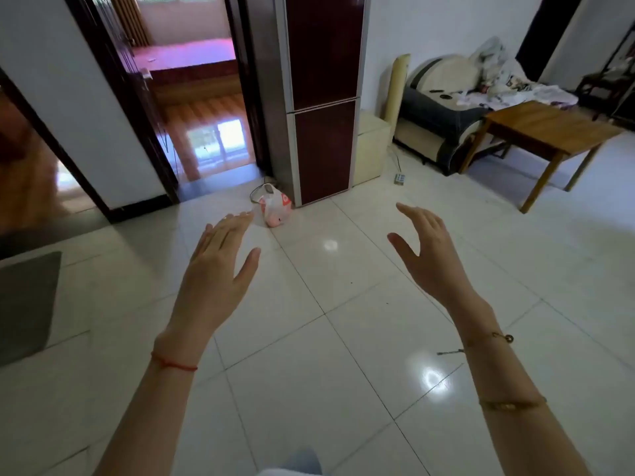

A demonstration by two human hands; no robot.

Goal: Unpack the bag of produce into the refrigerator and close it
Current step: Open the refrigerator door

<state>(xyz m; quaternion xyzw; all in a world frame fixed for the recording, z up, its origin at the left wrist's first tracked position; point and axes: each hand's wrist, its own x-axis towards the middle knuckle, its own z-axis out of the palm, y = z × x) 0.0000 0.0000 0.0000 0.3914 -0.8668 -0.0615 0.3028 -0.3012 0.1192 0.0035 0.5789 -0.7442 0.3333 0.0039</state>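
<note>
A tall dark red refrigerator (324, 97) with two doors stands against the far wall, both doors shut. A white and red plastic bag (275, 207) of produce sits on the tiled floor at its lower left corner. My left hand (216, 266) is stretched forward, fingers apart, holding nothing, its fingertips a little short of the bag. My right hand (429, 255) is raised beside it, also spread and empty, well to the right of the bag.
An open doorway (192, 97) to another room lies left of the refrigerator. A small cream cabinet (372, 146), a cluttered sofa (446, 108) and a wooden table (546, 128) stand to the right. A power strip (399, 178) lies on the floor. A grey mat (27, 304) lies at the left.
</note>
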